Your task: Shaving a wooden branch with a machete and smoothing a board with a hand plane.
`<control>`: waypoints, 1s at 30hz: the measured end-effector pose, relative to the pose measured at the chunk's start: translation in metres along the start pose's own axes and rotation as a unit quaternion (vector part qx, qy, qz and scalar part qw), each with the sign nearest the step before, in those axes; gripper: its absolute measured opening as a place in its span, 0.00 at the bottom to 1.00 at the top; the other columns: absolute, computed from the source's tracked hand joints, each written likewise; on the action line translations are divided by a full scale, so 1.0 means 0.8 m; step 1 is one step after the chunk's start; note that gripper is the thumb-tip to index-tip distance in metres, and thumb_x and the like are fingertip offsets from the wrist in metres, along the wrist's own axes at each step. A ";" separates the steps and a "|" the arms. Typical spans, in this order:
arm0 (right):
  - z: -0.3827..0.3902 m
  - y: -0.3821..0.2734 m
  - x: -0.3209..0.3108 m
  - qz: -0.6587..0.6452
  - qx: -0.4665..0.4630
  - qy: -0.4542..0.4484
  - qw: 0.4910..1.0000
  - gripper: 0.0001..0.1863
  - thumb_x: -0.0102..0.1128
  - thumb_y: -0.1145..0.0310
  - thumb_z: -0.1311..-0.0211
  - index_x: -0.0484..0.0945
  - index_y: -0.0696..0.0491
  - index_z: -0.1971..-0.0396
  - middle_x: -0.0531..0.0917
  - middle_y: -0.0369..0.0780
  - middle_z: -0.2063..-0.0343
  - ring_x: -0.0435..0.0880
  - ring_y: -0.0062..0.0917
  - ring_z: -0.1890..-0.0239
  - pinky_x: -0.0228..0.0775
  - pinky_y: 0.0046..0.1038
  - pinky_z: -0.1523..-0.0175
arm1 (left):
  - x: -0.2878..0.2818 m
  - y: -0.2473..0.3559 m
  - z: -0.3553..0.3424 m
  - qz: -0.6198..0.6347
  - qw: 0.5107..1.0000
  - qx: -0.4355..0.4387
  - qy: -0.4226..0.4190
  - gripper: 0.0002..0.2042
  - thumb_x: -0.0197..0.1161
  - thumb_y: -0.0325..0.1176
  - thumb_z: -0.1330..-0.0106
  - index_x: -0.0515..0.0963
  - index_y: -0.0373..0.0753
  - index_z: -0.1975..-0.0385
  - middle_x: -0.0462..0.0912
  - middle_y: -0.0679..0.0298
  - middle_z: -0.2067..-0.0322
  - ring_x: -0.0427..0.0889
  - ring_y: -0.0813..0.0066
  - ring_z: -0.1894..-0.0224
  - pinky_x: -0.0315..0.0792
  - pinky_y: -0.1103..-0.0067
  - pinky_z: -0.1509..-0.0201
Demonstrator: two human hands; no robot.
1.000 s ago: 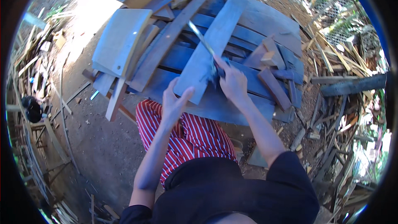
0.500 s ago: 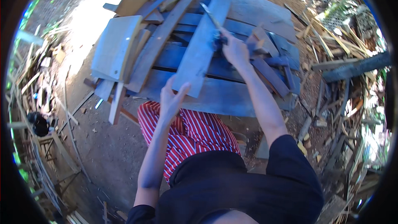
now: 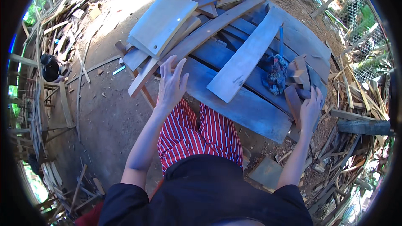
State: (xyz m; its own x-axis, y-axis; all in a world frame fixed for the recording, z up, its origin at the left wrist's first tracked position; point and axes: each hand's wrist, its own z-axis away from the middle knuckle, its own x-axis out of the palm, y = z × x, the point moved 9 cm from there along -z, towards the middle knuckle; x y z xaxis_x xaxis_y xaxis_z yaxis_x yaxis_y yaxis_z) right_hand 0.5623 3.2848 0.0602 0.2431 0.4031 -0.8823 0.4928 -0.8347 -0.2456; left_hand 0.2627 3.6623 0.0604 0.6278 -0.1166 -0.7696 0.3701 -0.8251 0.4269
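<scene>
My left hand (image 3: 171,83) is raised near the front left edge of the plank table, its fingers spread and nothing in them. A flat pale board (image 3: 247,58) lies aslant across the table, apart from both hands. At the table's right side my right hand (image 3: 310,109) reaches over the end of a short dark wooden block (image 3: 302,93), fingers stretched forward; whether it touches the block is unclear. Beside it lies a reddish-brown wooden block (image 3: 293,105). A thin straight tool (image 3: 281,42) lies by a dark, tangled bundle (image 3: 274,74) right of the board.
Pale curved panels (image 3: 161,23) and a long brown plank (image 3: 217,25) are stacked on the left of the plank table (image 3: 255,117). Wood offcuts (image 3: 300,73) sit at its right. Scrap wood (image 3: 356,79) lies beyond. A person (image 3: 51,68) is at far left.
My right hand has let go of the thin tool and moved right to the wooden blocks. My left hand has come off the pale board. The view has shifted, moving the table right.
</scene>
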 end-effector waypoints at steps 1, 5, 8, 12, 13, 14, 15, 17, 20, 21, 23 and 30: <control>0.002 0.018 0.015 0.041 -0.038 -0.034 0.998 0.22 0.54 0.76 0.39 0.75 0.53 0.43 0.72 0.45 0.41 0.66 0.40 0.35 0.58 0.43 0.32 | 0.005 0.000 0.003 -0.035 0.999 0.024 -0.016 0.20 0.64 0.33 0.37 0.75 0.40 0.45 0.72 0.56 0.45 0.71 0.56 0.44 0.71 0.65 0.43; -0.004 0.025 0.037 0.126 -0.073 -0.103 0.984 0.18 0.57 0.63 0.35 0.78 0.46 0.46 0.76 0.40 0.48 0.71 0.38 0.41 0.55 0.52 0.33 | 0.014 0.021 0.016 -0.062 0.996 0.061 -0.017 0.21 0.63 0.35 0.34 0.73 0.39 0.43 0.69 0.53 0.44 0.72 0.54 0.44 0.72 0.67 0.43; -0.017 0.022 0.032 0.179 -0.049 -0.149 0.971 0.15 0.56 0.58 0.33 0.80 0.47 0.52 0.77 0.39 0.54 0.73 0.37 0.46 0.58 0.51 0.36 | 0.073 0.024 0.039 0.270 0.939 -0.158 -0.143 0.25 0.59 0.42 0.29 0.66 0.36 0.37 0.69 0.50 0.43 0.75 0.58 0.45 0.72 0.69 0.43; -0.039 0.033 -0.011 0.092 0.052 -0.059 0.993 0.13 0.56 0.57 0.32 0.79 0.51 0.58 0.79 0.45 0.60 0.77 0.40 0.53 0.67 0.40 0.43 | 0.123 0.042 0.070 0.475 0.798 -0.330 -0.172 0.29 0.60 0.42 0.29 0.61 0.37 0.33 0.68 0.51 0.42 0.74 0.64 0.44 0.75 0.72 0.46; -0.040 0.018 -0.027 0.016 0.078 -0.037 0.996 0.15 0.54 0.59 0.30 0.78 0.53 0.54 0.80 0.48 0.59 0.78 0.44 0.53 0.69 0.41 0.46 | 0.132 0.054 0.079 0.572 0.692 -0.404 -0.176 0.29 0.61 0.41 0.29 0.59 0.37 0.33 0.68 0.51 0.42 0.73 0.65 0.43 0.76 0.73 0.47; -0.039 -0.024 -0.036 -0.063 0.085 -0.050 0.993 0.15 0.53 0.61 0.30 0.77 0.53 0.52 0.80 0.48 0.56 0.79 0.45 0.53 0.70 0.42 0.47 | 0.132 0.060 0.080 0.574 0.691 -0.404 -0.172 0.29 0.61 0.41 0.29 0.59 0.37 0.33 0.68 0.51 0.42 0.73 0.65 0.43 0.76 0.73 0.47; -0.036 -0.068 -0.037 -0.140 0.095 -0.061 0.984 0.15 0.52 0.62 0.30 0.76 0.54 0.49 0.80 0.49 0.54 0.80 0.46 0.52 0.70 0.44 0.47 | 0.132 0.065 0.081 0.587 0.681 -0.410 -0.152 0.30 0.61 0.38 0.30 0.58 0.38 0.32 0.68 0.52 0.41 0.74 0.65 0.43 0.77 0.73 0.47; -0.029 -0.149 0.000 -0.141 -0.077 -0.110 0.981 0.16 0.49 0.70 0.30 0.74 0.54 0.45 0.80 0.50 0.51 0.81 0.45 0.52 0.72 0.41 0.47 | 0.132 0.071 0.077 0.606 0.669 -0.408 -0.136 0.31 0.62 0.36 0.30 0.57 0.38 0.32 0.68 0.52 0.41 0.74 0.65 0.43 0.78 0.73 0.48; 0.023 -0.263 0.045 -0.167 -0.213 -0.142 0.952 0.21 0.47 0.67 0.29 0.72 0.48 0.38 0.77 0.47 0.63 0.81 0.45 0.62 0.75 0.42 0.58 | 0.124 0.052 0.085 0.630 0.631 -0.432 -0.136 0.31 0.63 0.33 0.32 0.56 0.39 0.31 0.69 0.52 0.42 0.74 0.65 0.43 0.79 0.70 0.49; 0.040 -0.295 0.034 -0.208 -0.237 -0.156 0.936 0.21 0.47 0.66 0.29 0.72 0.48 0.38 0.76 0.47 0.61 0.80 0.43 0.60 0.75 0.40 0.57 | 0.112 0.049 0.085 0.612 0.654 -0.419 -0.147 0.30 0.62 0.33 0.31 0.56 0.40 0.31 0.68 0.52 0.42 0.74 0.64 0.43 0.79 0.70 0.49; 0.087 -0.344 0.028 -0.274 -0.291 -0.203 0.894 0.22 0.51 0.68 0.31 0.73 0.50 0.38 0.74 0.46 0.60 0.77 0.40 0.57 0.75 0.37 0.56 | 0.078 0.033 0.094 0.588 0.678 -0.412 -0.155 0.29 0.61 0.33 0.30 0.56 0.41 0.31 0.68 0.51 0.42 0.74 0.63 0.42 0.79 0.70 0.49; 0.141 -0.396 0.052 -0.245 -0.373 -0.201 0.872 0.27 0.59 0.74 0.41 0.75 0.48 0.40 0.70 0.45 0.58 0.73 0.40 0.56 0.74 0.35 0.55 | 0.058 -0.026 0.149 0.509 0.688 -0.506 -0.110 0.21 0.39 0.44 0.21 0.60 0.45 0.34 0.68 0.57 0.42 0.72 0.63 0.40 0.68 0.64 0.36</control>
State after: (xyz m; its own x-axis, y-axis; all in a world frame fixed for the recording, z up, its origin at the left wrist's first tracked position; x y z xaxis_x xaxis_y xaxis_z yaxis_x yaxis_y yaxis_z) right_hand 0.3221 3.5237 0.0564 -0.3880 0.3547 -0.8507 0.8979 -0.0627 -0.4357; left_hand 0.2026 3.6082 -0.0404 0.8364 -0.5221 0.1668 0.1728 0.5400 0.8237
